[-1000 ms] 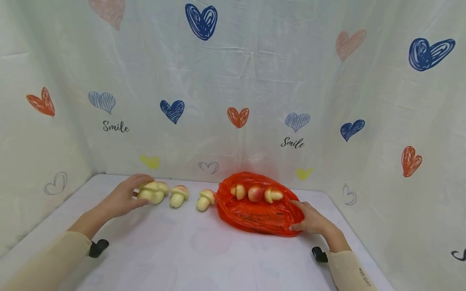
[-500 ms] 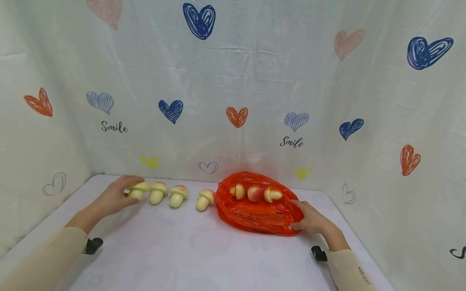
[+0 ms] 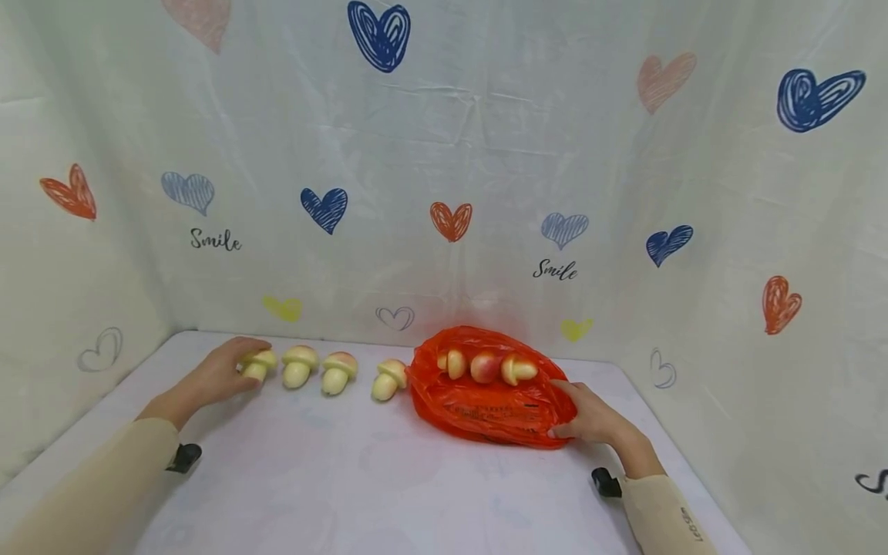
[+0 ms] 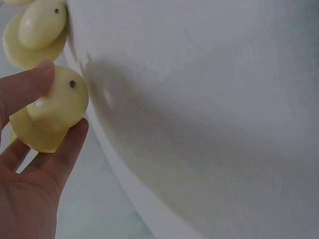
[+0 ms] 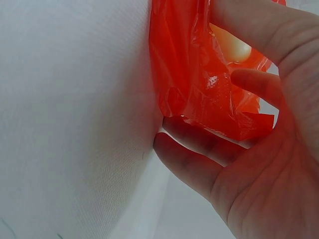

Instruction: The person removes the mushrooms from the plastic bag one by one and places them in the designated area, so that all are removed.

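My left hand [image 3: 225, 371] holds a cream toy mushroom [image 3: 258, 364] at the left end of a row on the table. Seen from the left wrist, the thumb lies over its stem [image 4: 67, 97], which has a small dark hole, and fingers curl under the cap. Three more toy mushrooms, the nearest being one with a pinkish cap [image 3: 298, 365], stretch rightward. At the right, a red plastic bag [image 3: 479, 420] lies with its mouth facing me and several mushrooms [image 3: 486, 368] in it. My right hand [image 3: 597, 416] grips the bag's right edge, thumb and fingers round the film.
The white-covered table [image 3: 388, 493] meets a pale curtain [image 3: 486, 139] printed with hearts at the back and sides. A black wrist device [image 3: 184, 458] sits at the left cuff, and a similar black device [image 3: 607, 482] at the right.
My left hand has moved left with its mushroom, which now stands apart from its neighbour after overlapping it earlier. My right hand and the bag stay as they were.
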Action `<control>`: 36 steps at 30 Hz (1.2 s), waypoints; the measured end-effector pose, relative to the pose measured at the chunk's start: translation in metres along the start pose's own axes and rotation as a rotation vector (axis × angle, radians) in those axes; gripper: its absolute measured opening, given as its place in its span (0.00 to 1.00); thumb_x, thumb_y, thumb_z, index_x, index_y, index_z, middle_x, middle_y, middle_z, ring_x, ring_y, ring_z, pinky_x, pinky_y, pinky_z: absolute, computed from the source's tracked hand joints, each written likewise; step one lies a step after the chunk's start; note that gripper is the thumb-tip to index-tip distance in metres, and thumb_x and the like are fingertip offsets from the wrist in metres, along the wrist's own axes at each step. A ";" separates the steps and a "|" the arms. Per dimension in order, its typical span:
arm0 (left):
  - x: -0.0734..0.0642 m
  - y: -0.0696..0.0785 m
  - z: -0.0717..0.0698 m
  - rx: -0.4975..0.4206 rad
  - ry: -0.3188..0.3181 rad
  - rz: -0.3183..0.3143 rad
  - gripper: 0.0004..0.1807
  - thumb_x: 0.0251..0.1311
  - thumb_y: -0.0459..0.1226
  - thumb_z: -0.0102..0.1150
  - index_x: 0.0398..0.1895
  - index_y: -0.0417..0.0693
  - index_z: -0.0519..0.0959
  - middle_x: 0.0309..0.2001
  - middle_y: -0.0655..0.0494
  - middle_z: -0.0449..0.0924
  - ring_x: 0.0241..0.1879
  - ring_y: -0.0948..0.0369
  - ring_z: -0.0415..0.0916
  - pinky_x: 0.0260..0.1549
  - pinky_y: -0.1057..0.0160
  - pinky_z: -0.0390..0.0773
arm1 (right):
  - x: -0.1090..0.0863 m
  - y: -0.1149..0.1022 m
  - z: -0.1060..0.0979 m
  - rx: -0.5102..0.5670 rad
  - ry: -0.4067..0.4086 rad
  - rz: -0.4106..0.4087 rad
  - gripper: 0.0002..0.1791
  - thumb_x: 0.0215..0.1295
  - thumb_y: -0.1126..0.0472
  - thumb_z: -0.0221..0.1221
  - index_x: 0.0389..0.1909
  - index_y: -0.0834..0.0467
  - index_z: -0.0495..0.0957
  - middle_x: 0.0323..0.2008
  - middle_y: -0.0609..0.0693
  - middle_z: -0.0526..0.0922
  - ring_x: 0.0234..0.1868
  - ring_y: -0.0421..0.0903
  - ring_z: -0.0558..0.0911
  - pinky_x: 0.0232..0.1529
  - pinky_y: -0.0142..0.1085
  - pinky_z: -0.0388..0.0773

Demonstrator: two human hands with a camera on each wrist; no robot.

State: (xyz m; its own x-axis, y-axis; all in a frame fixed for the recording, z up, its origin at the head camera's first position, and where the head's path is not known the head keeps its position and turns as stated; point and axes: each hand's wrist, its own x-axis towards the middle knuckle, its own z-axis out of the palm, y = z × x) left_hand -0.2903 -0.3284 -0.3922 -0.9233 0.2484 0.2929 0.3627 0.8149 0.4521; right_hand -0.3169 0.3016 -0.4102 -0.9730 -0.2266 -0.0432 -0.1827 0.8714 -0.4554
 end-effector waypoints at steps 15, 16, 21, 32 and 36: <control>0.014 -0.011 0.007 0.025 -0.045 -0.068 0.33 0.48 0.30 0.68 0.60 0.32 0.68 0.55 0.27 0.63 0.55 0.31 0.62 0.53 0.33 0.62 | -0.001 -0.002 -0.001 -0.004 0.002 -0.012 0.49 0.44 0.52 0.74 0.69 0.52 0.62 0.62 0.58 0.64 0.58 0.56 0.68 0.53 0.58 0.72; 0.014 -0.011 0.007 0.022 -0.045 -0.070 0.33 0.48 0.30 0.68 0.60 0.32 0.68 0.55 0.27 0.63 0.55 0.32 0.62 0.53 0.33 0.61 | -0.001 -0.002 -0.001 -0.004 0.000 -0.012 0.49 0.44 0.52 0.74 0.69 0.52 0.62 0.62 0.58 0.64 0.59 0.56 0.68 0.53 0.57 0.72; 0.015 -0.012 0.007 0.013 -0.051 -0.088 0.34 0.48 0.30 0.69 0.60 0.32 0.68 0.54 0.27 0.63 0.55 0.31 0.62 0.53 0.32 0.61 | 0.000 -0.001 0.000 -0.004 -0.002 -0.012 0.49 0.44 0.51 0.74 0.69 0.52 0.62 0.62 0.58 0.64 0.59 0.56 0.68 0.53 0.58 0.72; 0.019 -0.011 0.005 0.008 -0.049 -0.080 0.34 0.48 0.30 0.69 0.60 0.33 0.68 0.55 0.27 0.63 0.55 0.31 0.61 0.53 0.32 0.60 | -0.002 -0.002 -0.001 0.002 -0.006 0.004 0.50 0.44 0.51 0.74 0.69 0.52 0.61 0.61 0.58 0.64 0.58 0.57 0.67 0.53 0.59 0.71; 0.018 -0.009 0.005 0.013 -0.045 -0.085 0.34 0.48 0.29 0.68 0.61 0.32 0.67 0.54 0.26 0.62 0.54 0.31 0.62 0.54 0.32 0.60 | -0.001 -0.003 0.000 0.003 -0.005 0.008 0.50 0.44 0.51 0.74 0.69 0.52 0.61 0.62 0.58 0.64 0.59 0.56 0.67 0.53 0.59 0.71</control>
State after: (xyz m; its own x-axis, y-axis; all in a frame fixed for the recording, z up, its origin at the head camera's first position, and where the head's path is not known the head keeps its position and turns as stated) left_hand -0.3109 -0.3292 -0.3951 -0.9556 0.2014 0.2153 0.2814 0.8405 0.4630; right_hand -0.3151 0.2997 -0.4084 -0.9737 -0.2219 -0.0517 -0.1744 0.8718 -0.4578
